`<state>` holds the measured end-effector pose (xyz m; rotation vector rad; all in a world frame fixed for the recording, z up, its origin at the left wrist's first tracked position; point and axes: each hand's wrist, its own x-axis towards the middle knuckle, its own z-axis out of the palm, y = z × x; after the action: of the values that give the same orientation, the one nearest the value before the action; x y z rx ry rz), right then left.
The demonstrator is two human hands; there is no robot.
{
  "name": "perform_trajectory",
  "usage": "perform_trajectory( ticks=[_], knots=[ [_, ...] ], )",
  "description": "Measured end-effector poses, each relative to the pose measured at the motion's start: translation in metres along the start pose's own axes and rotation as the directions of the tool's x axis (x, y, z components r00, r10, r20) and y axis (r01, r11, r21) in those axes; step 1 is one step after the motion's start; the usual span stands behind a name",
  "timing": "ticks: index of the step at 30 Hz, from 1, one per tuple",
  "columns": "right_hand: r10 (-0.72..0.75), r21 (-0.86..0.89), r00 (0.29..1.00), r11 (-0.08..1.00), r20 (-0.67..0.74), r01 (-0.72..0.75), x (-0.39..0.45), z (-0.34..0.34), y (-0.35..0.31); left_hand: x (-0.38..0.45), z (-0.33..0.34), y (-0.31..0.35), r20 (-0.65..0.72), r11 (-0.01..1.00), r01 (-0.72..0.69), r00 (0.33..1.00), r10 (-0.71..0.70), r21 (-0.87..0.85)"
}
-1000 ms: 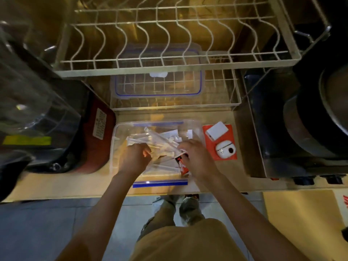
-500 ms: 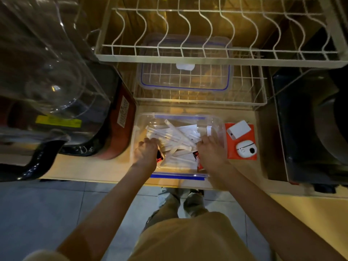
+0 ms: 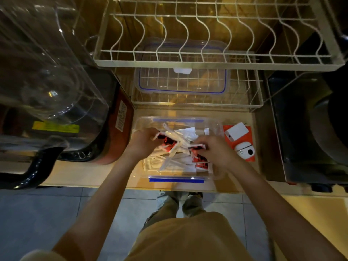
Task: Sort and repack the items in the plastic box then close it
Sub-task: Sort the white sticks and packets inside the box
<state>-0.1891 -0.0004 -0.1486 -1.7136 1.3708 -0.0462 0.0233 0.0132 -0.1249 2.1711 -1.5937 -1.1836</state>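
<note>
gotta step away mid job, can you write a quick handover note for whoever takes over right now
Left hand: inside the plastic box at its left side, closed on red-and-white sachets.
Right hand: inside at the right side, pinching a red sachet.
Box sits open on the counter, full of mixed white wrapped sticks and red sachets, not yet separated.
Lid lies on the lower wire rack behind the box.
Orange carton lies beside the box on the right, outside it.
Done: box opened, sorting begun.
Left: finish sorting, repack neatly, fetch the lid, close it and snap the blue clips.
</note>
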Motion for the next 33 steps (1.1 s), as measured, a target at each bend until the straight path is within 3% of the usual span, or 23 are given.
perform_trajectory(
  ticks=[3, 5, 8, 12, 17, 23, 28, 29, 31, 33],
  knots=[
    [0.003, 0.265, 0.991, 0.964, -0.132, 0.032, -0.005, -0.019, -0.010, 0.003, 0.008, 0.006, 0.095, 0.929, 0.104, 0.993, -0.075, -0.356],
    [0.091, 0.512, 0.982, 0.859, -0.167, 0.007, -0.008, -0.025, -0.015, 0.001, 0.018, 0.006, 0.149, 0.857, 0.150, 0.985, -0.087, -0.493],
    [0.163, 0.657, 0.975, 0.753, -0.150, -0.025, -0.010, -0.021, -0.019, -0.003, 0.028, 0.005, 0.205, 0.734, 0.203, 0.975, -0.088, -0.648],
    [0.251, 0.762, 0.952, 0.647, -0.174, -0.032, -0.010, -0.005, -0.022, -0.007, 0.039, 0.002, 0.279, 0.570, 0.260, 0.959, -0.055, -0.779],
    [0.409, 0.897, 0.903, 0.437, -0.132, -0.067, -0.009, 0.017, -0.026, -0.010, 0.045, 0.002, 0.272, 0.536, 0.244, 0.962, -0.028, -0.808],
    [0.353, 0.743, 0.881, 0.669, -0.315, -0.003, -0.008, 0.034, -0.025, -0.010, 0.048, 0.002, 0.258, 0.526, 0.242, 0.965, -0.044, -0.815],
    [0.280, 0.544, 0.887, 0.838, -0.367, -0.040, -0.006, 0.038, -0.018, -0.006, 0.056, -0.004, 0.115, 0.733, 0.144, 0.989, -0.089, -0.665],
    [0.278, 0.476, 0.889, 0.876, -0.365, -0.078, -0.005, 0.037, -0.014, -0.005, 0.058, -0.006, 0.076, 0.773, 0.122, 0.992, -0.096, -0.622],
    [0.235, 0.182, 0.920, 0.966, -0.312, -0.184, -0.002, 0.034, -0.005, -0.007, 0.057, -0.010, -0.025, 0.873, 0.054, 0.997, -0.075, -0.484],
    [0.214, -0.099, 0.962, 0.967, -0.171, -0.233, 0.001, 0.035, 0.000, -0.012, 0.058, -0.015, -0.104, 0.930, 0.000, 0.994, -0.041, -0.369]
  ],
)
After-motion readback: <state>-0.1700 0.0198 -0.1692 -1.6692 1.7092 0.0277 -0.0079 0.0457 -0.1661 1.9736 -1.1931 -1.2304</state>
